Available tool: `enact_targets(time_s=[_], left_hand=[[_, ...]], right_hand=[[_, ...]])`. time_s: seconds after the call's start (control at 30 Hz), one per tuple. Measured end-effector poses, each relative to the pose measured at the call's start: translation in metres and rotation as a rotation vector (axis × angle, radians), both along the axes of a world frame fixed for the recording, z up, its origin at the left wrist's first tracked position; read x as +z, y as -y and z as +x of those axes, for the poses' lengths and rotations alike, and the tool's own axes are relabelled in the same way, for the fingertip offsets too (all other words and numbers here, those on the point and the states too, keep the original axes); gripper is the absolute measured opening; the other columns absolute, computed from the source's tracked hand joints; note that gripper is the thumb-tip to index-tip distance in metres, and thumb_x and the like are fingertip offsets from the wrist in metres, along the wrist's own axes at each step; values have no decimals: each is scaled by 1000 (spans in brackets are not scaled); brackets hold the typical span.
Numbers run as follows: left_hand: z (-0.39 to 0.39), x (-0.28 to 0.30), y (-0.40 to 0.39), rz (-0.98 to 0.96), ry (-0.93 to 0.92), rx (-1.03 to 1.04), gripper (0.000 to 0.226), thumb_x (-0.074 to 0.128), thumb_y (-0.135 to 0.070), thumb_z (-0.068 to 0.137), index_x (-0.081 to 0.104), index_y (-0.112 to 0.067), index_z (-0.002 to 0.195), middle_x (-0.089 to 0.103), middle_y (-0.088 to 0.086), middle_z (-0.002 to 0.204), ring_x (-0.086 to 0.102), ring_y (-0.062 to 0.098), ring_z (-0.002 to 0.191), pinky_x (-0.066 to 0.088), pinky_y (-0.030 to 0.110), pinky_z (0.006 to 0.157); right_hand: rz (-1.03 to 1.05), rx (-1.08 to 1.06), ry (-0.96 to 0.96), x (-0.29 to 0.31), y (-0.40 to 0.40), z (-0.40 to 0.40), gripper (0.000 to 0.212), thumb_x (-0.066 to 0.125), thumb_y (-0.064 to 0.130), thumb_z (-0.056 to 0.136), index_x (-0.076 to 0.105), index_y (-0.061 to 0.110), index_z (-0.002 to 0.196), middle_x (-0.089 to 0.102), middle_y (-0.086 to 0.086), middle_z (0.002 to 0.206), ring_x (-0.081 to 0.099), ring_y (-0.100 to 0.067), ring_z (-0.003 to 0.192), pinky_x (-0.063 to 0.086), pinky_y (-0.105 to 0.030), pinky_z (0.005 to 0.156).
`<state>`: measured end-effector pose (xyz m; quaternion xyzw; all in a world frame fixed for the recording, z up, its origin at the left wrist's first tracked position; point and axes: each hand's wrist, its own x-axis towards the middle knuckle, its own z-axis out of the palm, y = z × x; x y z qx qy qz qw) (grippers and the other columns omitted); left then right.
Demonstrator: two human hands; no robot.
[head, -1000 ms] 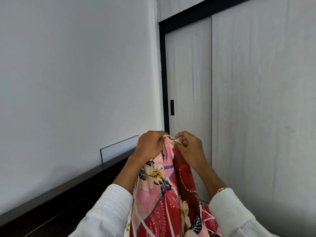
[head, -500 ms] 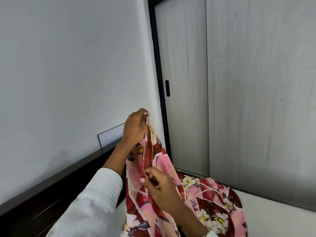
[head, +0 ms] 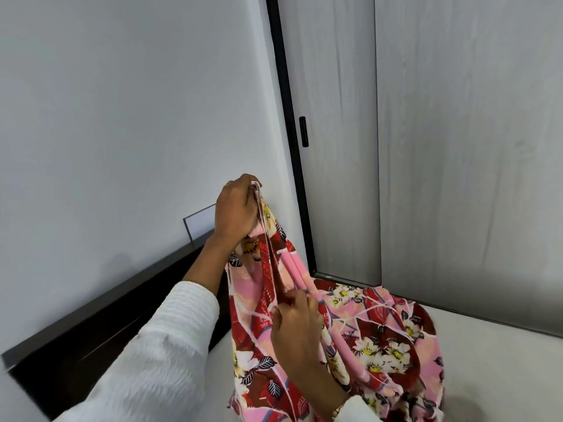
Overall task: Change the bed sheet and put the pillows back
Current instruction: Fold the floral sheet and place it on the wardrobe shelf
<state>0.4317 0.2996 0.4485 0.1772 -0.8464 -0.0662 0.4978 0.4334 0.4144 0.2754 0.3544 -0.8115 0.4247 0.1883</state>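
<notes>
Left hand (head: pixel 236 208) pinching the floral bed sheet (head: pixel 350 336) edge high beside the dark headboard (head: pixel 100 327), right hand (head: pixel 297 327) fingers closed on it lower, likely tracing the hem to find a corner.

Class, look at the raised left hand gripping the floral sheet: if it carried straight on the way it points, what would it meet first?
Most likely the white wall just behind the left hand, near the wardrobe's dark frame; depth is hard to judge.

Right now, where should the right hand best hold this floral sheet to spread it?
Probably on the hem of the floral sheet, lower along the edge hanging taut from the left hand. Come from the front: the right hand already pinches that folded edge.
</notes>
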Motion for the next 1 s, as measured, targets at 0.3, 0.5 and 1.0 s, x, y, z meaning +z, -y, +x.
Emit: enact_targets(time_s=[0.3, 0.5, 1.0], left_hand=[[-2, -8, -15, -20, 9, 27, 26, 37, -4, 92, 62, 0, 100, 65, 19, 91, 56, 33, 86, 38, 33, 67], [-2, -15, -24, -39, 22, 34, 39, 29, -17, 85, 62, -1, 100, 66, 18, 90, 56, 33, 86, 38, 33, 67], [-2, -19, -28, 1, 10, 99, 27, 41, 4, 87, 62, 0, 103, 66, 19, 96, 55, 35, 93, 40, 36, 71]], right_hand=[[51, -114, 63, -12, -12, -8, 26, 90, 17, 52, 72, 15, 71, 61, -2, 79, 59, -22, 68, 50, -36, 51], [20, -183, 149, -23, -24, -34, 24, 87, 14, 58, 72, 13, 76, 68, -7, 91, 64, -29, 78, 50, -43, 59], [-304, -14, 336, -19, -50, -89, 16, 49, 3, 92, 62, -4, 96, 46, 2, 86, 41, -5, 72, 34, -10, 61]])
